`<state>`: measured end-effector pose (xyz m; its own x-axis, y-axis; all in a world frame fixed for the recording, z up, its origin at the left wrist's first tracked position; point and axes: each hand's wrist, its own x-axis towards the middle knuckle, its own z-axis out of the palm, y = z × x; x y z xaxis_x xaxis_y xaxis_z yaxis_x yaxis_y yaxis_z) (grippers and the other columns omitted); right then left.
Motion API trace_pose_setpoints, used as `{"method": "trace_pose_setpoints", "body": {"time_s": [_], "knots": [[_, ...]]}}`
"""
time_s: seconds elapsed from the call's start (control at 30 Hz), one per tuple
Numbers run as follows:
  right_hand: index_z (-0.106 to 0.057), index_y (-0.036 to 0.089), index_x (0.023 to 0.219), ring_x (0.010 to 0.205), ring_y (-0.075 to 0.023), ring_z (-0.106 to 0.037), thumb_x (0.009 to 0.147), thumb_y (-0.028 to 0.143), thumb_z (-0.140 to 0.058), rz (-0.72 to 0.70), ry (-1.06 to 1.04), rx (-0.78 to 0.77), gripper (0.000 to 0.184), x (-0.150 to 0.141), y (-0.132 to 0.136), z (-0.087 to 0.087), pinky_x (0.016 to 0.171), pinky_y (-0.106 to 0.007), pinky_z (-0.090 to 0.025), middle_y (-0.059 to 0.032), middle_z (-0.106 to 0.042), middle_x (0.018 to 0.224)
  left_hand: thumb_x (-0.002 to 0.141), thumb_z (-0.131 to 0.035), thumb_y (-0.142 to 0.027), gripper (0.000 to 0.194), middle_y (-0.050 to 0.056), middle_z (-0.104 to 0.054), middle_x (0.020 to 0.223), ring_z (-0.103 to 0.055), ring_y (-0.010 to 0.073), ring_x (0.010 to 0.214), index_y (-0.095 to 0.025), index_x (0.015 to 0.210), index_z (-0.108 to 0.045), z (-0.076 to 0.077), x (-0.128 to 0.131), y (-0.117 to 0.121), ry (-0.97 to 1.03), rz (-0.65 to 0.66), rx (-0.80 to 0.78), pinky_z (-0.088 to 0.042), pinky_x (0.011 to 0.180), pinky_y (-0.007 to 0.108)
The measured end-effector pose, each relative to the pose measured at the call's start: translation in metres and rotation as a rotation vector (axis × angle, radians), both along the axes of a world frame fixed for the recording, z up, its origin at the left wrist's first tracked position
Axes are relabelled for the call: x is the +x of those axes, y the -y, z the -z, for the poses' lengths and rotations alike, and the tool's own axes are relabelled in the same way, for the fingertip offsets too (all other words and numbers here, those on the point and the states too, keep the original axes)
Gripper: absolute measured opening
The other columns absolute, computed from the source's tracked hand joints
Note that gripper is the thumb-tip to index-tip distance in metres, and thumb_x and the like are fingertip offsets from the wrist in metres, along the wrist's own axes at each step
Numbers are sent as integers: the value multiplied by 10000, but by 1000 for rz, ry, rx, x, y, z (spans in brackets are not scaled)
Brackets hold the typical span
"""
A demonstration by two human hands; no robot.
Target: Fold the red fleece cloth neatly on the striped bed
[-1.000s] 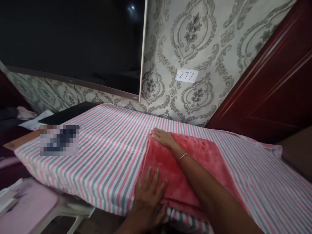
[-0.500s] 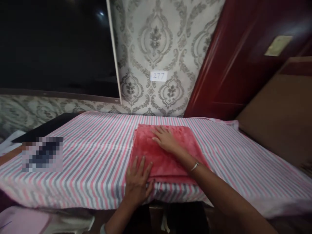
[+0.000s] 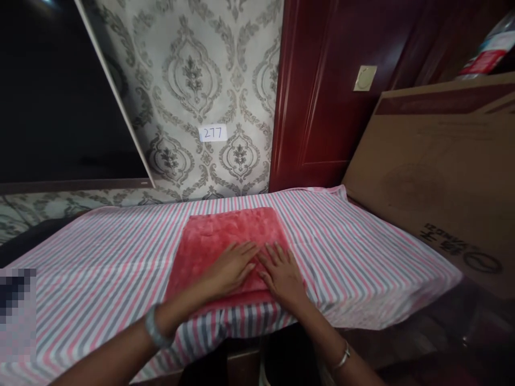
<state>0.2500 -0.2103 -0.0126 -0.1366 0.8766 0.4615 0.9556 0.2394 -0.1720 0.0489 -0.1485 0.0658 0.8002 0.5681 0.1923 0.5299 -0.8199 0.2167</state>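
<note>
Head view, fingers (image 3: 246,248) on red cloth (image 3: 217,238), wall label (image 3: 213,133) "277", lettered carton (image 3: 434,177)

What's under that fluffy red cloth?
Under the red cloth is a striped cloth; you can see its stripes around the edges. The part right beneath is covered, so I can't tell whether anything else is hidden there.

Striped-cloth-covered table (image 3: 330,257); folded red plush blanket (image 3: 229,228) flat on top.
</note>
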Motion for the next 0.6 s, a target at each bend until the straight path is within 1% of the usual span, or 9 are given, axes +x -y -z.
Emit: {"method": "trace_pose_setpoints", "body": {"time_s": [0.03, 0.07, 0.13, 0.23, 0.33, 0.4, 0.43, 0.53, 0.6], "knots": [[-540, 326, 1483, 1492, -359, -324, 1027, 441, -524, 1, -10, 10, 470, -1, 0, 2, 1180, -619, -277, -69, -442, 1586, 1055, -325, -388, 519, 85, -466, 1589, -400, 223, 1489, -233, 1537, -441, -4, 16, -16, -33, 60, -41, -315, 1237, 476], [-565, 315, 1463, 1487, -364, -331, 1022, 442, -533, 0, -18, 19, 461, -1, 0, 3, 1177, -621, -282, -78, -463, 1571, 1056, -325, -405, 529, 87, -445, 1602, -369, 221, 1507, -234, 1547, -424, -6, 32, -32, -70, 106, -77, -294, 1245, 474], [-599, 307, 1431, 1476, -366, -352, 1014, 426, -545, 3, -33, 37, 437, -2, 0, 5, 1173, -616, -291, -86, -498, 1544, 1054, -332, -460, 580, 103, -356, 1649, -288, 238, 1545, -223, 1583, -357, -6, 57, -61, -141, 166, -113, -219, 1266, 508], [-586, 324, 1443, 1452, -356, -392, 1011, 410, -547, 7, -65, 72, 443, -3, 1, 8, 1170, -604, -299, -80, -531, 1516, 1033, -369, -548, 666, 119, -238, 1689, -169, 284, 1578, -222, 1609, -297, 2, 82, -97, -206, 232, -72, -84, 1267, 590], [-553, 345, 1470, 1460, -345, -382, 1009, 426, -544, 0, -91, 101, 468, -3, 0, 11, 1173, -598, -296, -59, -513, 1535, 1012, -405, -586, 690, 122, -244, 1688, -133, 319, 1582, -247, 1605, -310, 12, 97, -129, -232, 269, -13, -19, 1240, 654], [-530, 360, 1485, 1468, -334, -372, 1011, 431, -538, -5, -102, 113, 480, -3, -1, 12, 1180, -595, -289, -39, -487, 1557, 1000, -411, -613, 691, 120, -264, 1683, -146, 342, 1577, -268, 1594, -339, 16, 106, -150, -231, 211, -8, -49, 1229, 675], [-516, 367, 1495, 1470, -328, -370, 1012, 432, -534, -4, -107, 116, 487, -3, -1, 13, 1182, -593, -287, -29, -476, 1565, 993, -406, -633, 697, 116, -265, 1683, -168, 345, 1572, -278, 1590, -349, 18, 111, -160, -228, 167, -25, -94, 1232, 662], [-484, 380, 1514, 1473, -320, -366, 1009, 434, -532, 0, -118, 121, 510, -3, -1, 13, 1180, -586, -295, -9, -456, 1580, 977, -374, -688, 735, 105, -265, 1686, -271, 315, 1547, -281, 1589, -352, 23, 122, -182, -213, 66, -128, -253, 1235, 528], [-479, 376, 1518, 1470, -323, -369, 1003, 432, -534, -1, -121, 131, 521, -3, 0, 14, 1176, -584, -302, -1, -451, 1583, 969, -349, -715, 773, 109, -307, 1671, -317, 292, 1530, -252, 1587, -364, 28, 126, -190, -174, 58, -173, -284, 1232, 451]]}}
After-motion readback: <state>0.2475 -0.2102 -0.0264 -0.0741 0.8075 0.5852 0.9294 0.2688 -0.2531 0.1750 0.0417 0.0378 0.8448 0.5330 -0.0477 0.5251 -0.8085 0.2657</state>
